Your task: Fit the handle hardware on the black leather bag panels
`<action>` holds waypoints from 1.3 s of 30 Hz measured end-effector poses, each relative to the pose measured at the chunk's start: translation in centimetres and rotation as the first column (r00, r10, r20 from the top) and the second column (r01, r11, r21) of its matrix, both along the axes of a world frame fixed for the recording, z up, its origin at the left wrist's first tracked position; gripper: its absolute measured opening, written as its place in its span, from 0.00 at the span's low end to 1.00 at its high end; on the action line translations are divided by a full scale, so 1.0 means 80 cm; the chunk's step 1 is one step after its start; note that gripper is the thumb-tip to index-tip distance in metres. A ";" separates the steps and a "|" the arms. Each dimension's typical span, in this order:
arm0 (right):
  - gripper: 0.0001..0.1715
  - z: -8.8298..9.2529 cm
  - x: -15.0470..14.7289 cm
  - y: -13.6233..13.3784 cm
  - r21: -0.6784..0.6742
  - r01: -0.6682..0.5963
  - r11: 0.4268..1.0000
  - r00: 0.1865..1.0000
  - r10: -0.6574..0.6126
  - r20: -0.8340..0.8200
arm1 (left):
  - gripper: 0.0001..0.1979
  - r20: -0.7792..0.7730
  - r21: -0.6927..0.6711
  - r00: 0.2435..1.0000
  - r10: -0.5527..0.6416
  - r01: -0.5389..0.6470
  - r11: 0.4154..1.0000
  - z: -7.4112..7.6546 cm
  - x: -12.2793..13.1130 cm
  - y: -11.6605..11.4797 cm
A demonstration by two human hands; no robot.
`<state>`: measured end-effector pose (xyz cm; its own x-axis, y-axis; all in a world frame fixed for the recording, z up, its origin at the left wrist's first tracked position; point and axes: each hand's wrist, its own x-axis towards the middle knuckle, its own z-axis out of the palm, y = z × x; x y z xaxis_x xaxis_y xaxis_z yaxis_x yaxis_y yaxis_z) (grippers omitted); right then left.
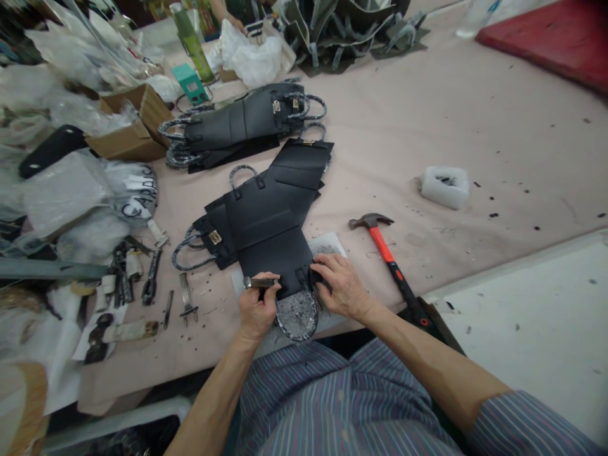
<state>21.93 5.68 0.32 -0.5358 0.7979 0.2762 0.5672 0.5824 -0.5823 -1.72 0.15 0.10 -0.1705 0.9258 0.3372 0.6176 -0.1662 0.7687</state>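
My left hand [258, 310] is closed around a short metal rod-like hand tool [254, 282], whose one end lies at the lower edge of a black bag panel [275, 250]. My right hand [342, 288] pinches the right edge of that panel beside a handle tab. From the panel's lower edge a black-and-white patterned handle [300, 337] loops toward my body, between the two hands. Under the panel a pale, speckled board [329, 244] shows in part. More black bag pieces with handles and a gold-coloured clasp [215, 237] lie fanned out beyond it.
A claw hammer [390, 259] with a red and black handle lies at my right. Hand tools [151, 278] and plastic-wrapped items crowd the left. Behind are stacked bag pieces [237, 120], a cardboard box [135, 130] and a green bottle [190, 41]. A white block [445, 187] sits right.
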 end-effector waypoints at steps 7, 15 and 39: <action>0.23 0.005 0.001 0.001 -0.011 -0.012 1.000 0.997 0.011 -0.075 | 0.04 -0.051 0.051 0.998 -0.048 0.050 0.997 -0.001 0.004 0.006; 0.21 0.019 0.104 0.014 0.085 0.541 0.837 0.800 -0.543 0.255 | 0.06 0.022 0.002 0.998 -0.059 0.059 0.998 -0.005 0.004 0.004; 0.18 0.223 0.011 -0.033 0.053 -0.008 0.999 0.979 -0.003 0.204 | 0.04 0.063 0.002 0.996 -0.058 0.058 0.998 -0.009 0.005 0.004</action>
<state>22.84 3.05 18.17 -0.5873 0.7834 0.2034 0.6690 0.6112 -0.4229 -1.33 0.46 -0.61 -0.1372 0.9349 0.3272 0.5571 -0.2003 0.8059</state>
